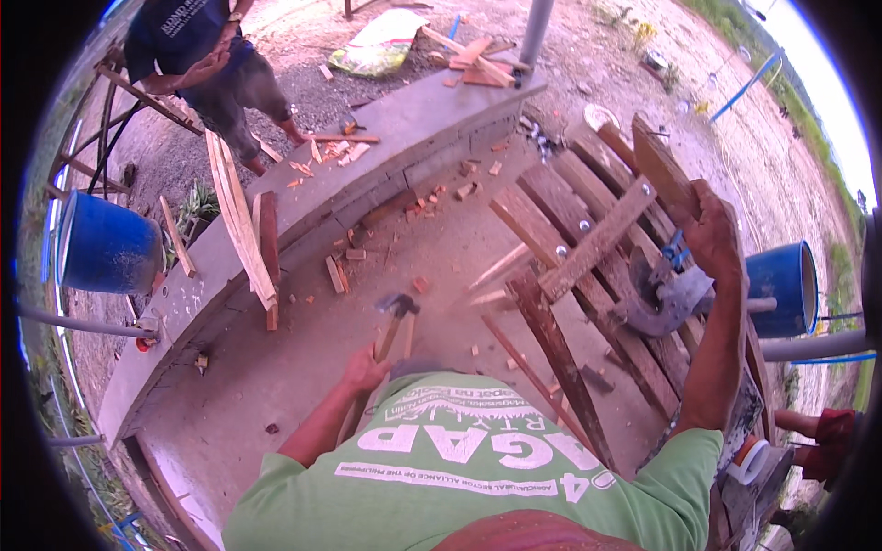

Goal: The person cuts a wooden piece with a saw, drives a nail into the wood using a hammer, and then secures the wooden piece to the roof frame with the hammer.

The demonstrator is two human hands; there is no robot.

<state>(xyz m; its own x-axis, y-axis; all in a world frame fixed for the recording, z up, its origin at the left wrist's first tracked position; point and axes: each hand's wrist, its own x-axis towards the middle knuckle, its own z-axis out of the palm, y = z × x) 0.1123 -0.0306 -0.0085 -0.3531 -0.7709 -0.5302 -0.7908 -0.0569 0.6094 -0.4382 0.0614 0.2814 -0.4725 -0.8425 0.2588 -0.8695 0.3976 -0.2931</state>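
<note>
Left of the slatted wooden frame (598,237), the left hand (366,371) grips a hammer (394,323), head up, while the right hand (713,231) curls (seemingly for steadiness) round a board (660,167) at its far right.

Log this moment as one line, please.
left hand: holding hammer | right hand: holding wooden board | beside: slatted wooden panel
</note>
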